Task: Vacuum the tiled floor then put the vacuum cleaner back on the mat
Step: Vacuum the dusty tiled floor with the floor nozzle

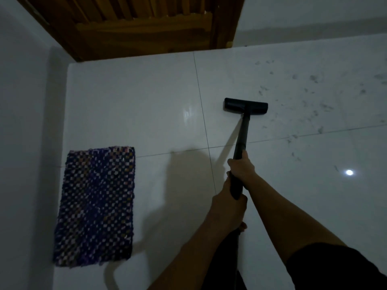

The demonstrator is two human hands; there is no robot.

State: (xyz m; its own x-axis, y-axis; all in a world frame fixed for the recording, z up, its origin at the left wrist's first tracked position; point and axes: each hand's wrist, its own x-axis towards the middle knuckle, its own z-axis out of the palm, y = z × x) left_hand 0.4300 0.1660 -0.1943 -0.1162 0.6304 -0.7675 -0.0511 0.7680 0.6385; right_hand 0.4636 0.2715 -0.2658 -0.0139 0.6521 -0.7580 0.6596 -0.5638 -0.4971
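both hands are closing around the vacuum cleaner wand (240, 139), right hand (241, 167) above left hand (229, 203). its nozzle (246, 105) is lying right of the mat (95, 206); it is better pushing slowly toward the dust (314, 78), flat.

A dim room in a home: glossy white tiled floor (146, 101) with thin grout lines, plain white walls (23, 101), a varnished brown wooden door (142, 28) in one corner, a woven purple-and-white checked mat (95, 206) beside the wall.
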